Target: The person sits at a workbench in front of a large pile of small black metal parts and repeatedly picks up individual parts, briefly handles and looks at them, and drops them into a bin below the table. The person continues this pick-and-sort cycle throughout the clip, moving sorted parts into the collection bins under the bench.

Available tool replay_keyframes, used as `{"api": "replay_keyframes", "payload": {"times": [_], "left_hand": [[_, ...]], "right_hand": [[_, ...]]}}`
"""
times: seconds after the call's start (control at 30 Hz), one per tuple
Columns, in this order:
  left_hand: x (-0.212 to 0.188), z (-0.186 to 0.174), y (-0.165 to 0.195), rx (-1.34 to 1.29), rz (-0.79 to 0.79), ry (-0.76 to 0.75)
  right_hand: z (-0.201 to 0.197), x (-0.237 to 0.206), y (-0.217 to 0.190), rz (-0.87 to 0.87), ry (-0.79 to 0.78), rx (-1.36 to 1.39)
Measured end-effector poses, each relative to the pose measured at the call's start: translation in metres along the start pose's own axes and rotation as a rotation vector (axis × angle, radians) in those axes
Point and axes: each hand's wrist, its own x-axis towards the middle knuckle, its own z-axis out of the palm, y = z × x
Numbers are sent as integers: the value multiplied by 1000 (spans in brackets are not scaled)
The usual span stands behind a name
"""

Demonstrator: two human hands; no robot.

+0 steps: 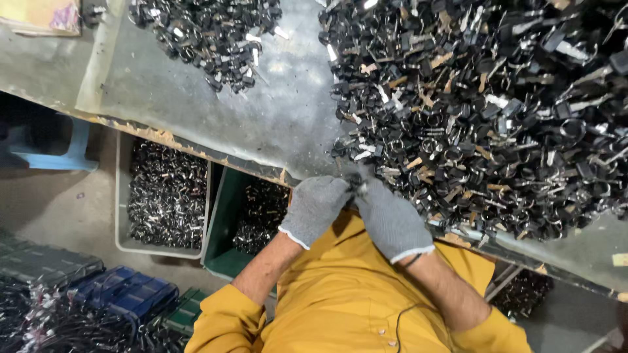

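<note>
Both my hands wear grey knit gloves and meet at the table's near edge. My left hand (pixel 315 206) and my right hand (pixel 391 219) pinch one small black part with metal on it (pixel 356 184) between their fingertips. Just beyond them lies a large heap of black and metal clip parts (pixel 484 111), covering the right half of the worn metal table (pixel 275 117). My yellow sleeves are rolled up to the elbows.
A smaller heap of the same parts (pixel 209 36) lies at the table's far left. Below the edge stand a grey bin (pixel 122 196) and a green bin (pixel 219 222), both holding parts. Dark and blue crates (pixel 124 297) sit lower left; a blue stool (pixel 52 153) stands left.
</note>
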Motion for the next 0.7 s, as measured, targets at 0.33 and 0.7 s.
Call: {"api": "replay_keyframes", "payload": {"times": [0.33, 0.7], "left_hand": [[6, -11, 7, 57, -139, -86], [35, -33, 8, -219, -93, -42]], "right_hand": [[7, 5, 9, -124, 55, 17], [1, -9, 5, -507, 189, 91]]}}
